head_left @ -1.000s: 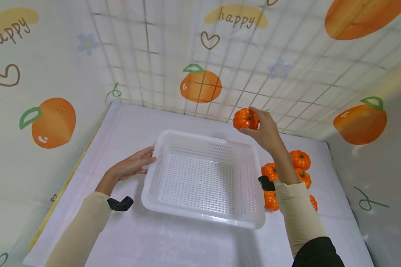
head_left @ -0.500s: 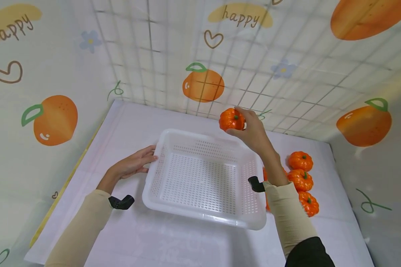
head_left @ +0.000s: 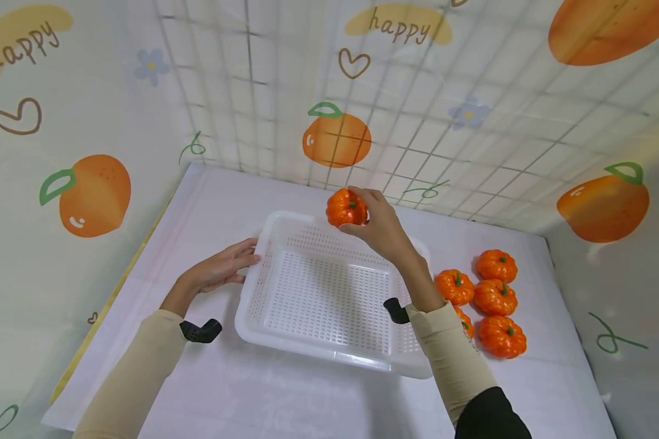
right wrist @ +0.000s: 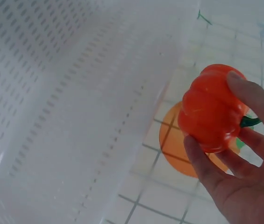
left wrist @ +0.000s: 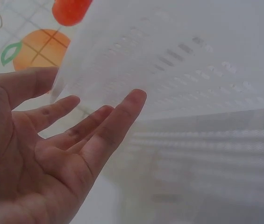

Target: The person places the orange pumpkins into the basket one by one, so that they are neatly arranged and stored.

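Note:
My right hand holds a small glossy orange pumpkin with a green stem, thumb and fingers around its sides. In the head view the pumpkin overlaps the far rim of a white perforated plastic basket. The right wrist view shows this pumpkin beside the basket wall. At the basket's left side, my left hand touches the rim with extended fingers. In the left wrist view those fingers lie spread against the outer wall. The basket holds nothing that shows.
Several more orange pumpkins sit on the table right of the basket, one partly hidden by my right sleeve. White cloth covers the table. Printed curtains rise behind it and at both sides.
My right hand has carried the pumpkin leftward and slightly lower, from the basket's far right corner to over its far rim. The left hand stays at the basket's left side.

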A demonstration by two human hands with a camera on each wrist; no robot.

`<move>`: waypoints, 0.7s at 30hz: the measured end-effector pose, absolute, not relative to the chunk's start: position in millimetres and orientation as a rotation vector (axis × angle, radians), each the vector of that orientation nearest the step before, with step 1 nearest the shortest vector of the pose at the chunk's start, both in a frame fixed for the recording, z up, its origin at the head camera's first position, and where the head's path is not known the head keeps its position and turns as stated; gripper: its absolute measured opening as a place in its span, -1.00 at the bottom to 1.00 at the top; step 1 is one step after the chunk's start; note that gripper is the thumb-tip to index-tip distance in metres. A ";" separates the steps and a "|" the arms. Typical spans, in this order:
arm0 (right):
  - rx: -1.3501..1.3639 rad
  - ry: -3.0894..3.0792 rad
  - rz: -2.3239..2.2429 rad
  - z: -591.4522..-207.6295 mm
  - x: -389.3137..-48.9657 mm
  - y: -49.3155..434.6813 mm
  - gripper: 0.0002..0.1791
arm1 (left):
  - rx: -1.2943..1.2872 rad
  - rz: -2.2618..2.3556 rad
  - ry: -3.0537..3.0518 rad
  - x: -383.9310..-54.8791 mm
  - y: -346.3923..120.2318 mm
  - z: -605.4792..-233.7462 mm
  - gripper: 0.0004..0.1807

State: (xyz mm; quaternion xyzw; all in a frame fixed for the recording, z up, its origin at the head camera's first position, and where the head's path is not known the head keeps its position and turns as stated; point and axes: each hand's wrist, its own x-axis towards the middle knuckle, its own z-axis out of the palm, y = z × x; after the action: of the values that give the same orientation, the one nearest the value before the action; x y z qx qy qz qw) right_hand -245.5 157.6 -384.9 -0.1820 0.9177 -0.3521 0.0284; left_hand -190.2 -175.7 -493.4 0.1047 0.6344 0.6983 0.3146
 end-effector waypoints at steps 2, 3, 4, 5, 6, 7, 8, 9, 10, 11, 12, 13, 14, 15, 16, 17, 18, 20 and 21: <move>-0.583 2.821 -1.076 -388.0 -242.6 151.6 -0.16 | 0.287 1.839 1.672 -190.4 -175.9 -493.6 -0.33; -0.598 2.815 -1.059 -389.9 -241.2 148.6 -0.16 | 0.293 1.839 1.671 -190.5 -176.1 -493.8 -0.33; -0.610 2.802 -1.050 -391.8 -239.6 145.6 -0.16 | 0.298 1.838 1.671 -190.4 -176.3 -493.8 -0.33; -0.622 2.787 -1.041 -393.4 -237.6 142.6 -0.16 | 0.296 1.838 1.670 -190.4 -176.3 -493.7 -0.33; -0.636 2.770 -1.033 -395.2 -235.8 139.7 -0.17 | 0.298 1.837 1.671 -190.4 -176.5 -493.6 -0.33; -0.648 2.755 -1.022 -397.1 -233.9 136.7 -0.17 | 0.299 1.836 1.672 -190.5 -176.7 -493.9 -0.33; -0.659 2.739 -1.018 -399.1 -232.0 133.7 -0.18 | 0.300 1.836 1.672 -190.5 -176.9 -493.9 -0.33; -0.670 2.729 -1.010 -400.8 -230.4 130.8 -0.18 | 0.299 1.837 1.670 -190.6 -177.0 -493.9 -0.33; -0.681 2.720 -1.010 -402.2 -228.9 128.1 -0.18 | 0.299 1.836 1.670 -190.6 -177.1 -493.8 -0.33; -0.697 2.716 -1.002 -403.7 -227.7 125.4 -0.18 | 0.300 1.835 1.669 -190.7 -177.3 -493.8 -0.33; -0.711 2.713 -0.994 -405.0 -226.7 122.6 -0.18 | 0.301 1.834 1.668 -190.8 -177.4 -493.9 -0.33; -0.723 2.712 -0.983 -406.4 -225.9 120.0 -0.18 | 0.300 1.834 1.668 -190.8 -177.6 -493.9 -0.33; -0.738 2.709 -0.974 -407.8 -225.2 117.6 -0.17 | 0.298 1.834 1.667 -190.8 -177.6 -493.7 -0.33; -0.751 2.705 -0.959 -409.1 -224.7 115.3 -0.17 | 0.297 1.832 1.668 -190.8 -177.6 -493.5 -0.32; -0.765 2.698 -0.947 -410.6 -224.3 113.0 -0.17 | 0.296 1.831 1.670 -190.8 -177.6 -493.4 -0.32; -0.777 2.691 -0.930 -412.6 -223.9 111.1 -0.17 | 0.298 1.829 1.673 -190.6 -177.7 -493.3 -0.32; -0.785 2.684 -0.913 -414.8 -223.5 109.2 -0.16 | 0.298 1.827 1.676 -190.5 -177.6 -493.0 -0.32; -0.805 2.667 -0.880 -420.0 -222.9 106.2 -0.17 | 0.298 1.822 1.682 -190.3 -177.5 -492.6 -0.32; -0.814 2.658 -0.865 -422.6 -222.6 104.8 -0.17 | 0.302 1.818 1.687 -190.3 -177.4 -492.5 -0.31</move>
State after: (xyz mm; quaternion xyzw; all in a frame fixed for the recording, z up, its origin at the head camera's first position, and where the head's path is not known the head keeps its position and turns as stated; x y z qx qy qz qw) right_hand -222.6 104.8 -422.6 -0.2778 0.9069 -0.2952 0.1147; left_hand -190.3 -177.4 -492.5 0.1147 0.6405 0.6905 0.3160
